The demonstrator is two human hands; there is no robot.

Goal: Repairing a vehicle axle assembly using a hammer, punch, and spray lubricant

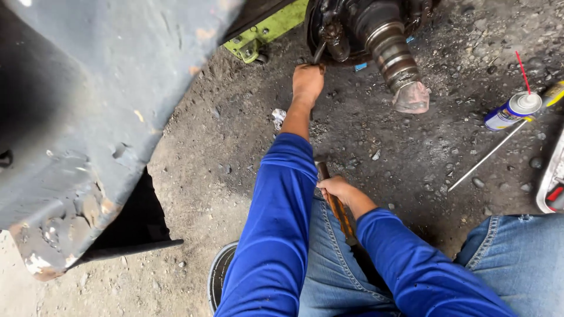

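Observation:
My left hand (pixel 308 81) reaches forward in a blue sleeve and grips a thin metal rod (pixel 319 51) held against the dark, greasy hub assembly (pixel 341 26) of a vehicle. A drive shaft (pixel 392 53) with a rag-covered end sticks out of that hub toward me. Nearer my lap, my right hand (pixel 336 189) is closed around a wooden-handled tool (pixel 339 210), a hammer by its look, whose head is hidden behind my left arm. My knees in blue jeans fill the bottom of the view.
A grey, chipped car fender (pixel 88 117) fills the left side. A green jack (pixel 264 32) stands under the car. A spray can with a red straw (pixel 512 110), a long thin metal rod (pixel 486 155) and a tray edge (pixel 551 176) lie on the gravel at right.

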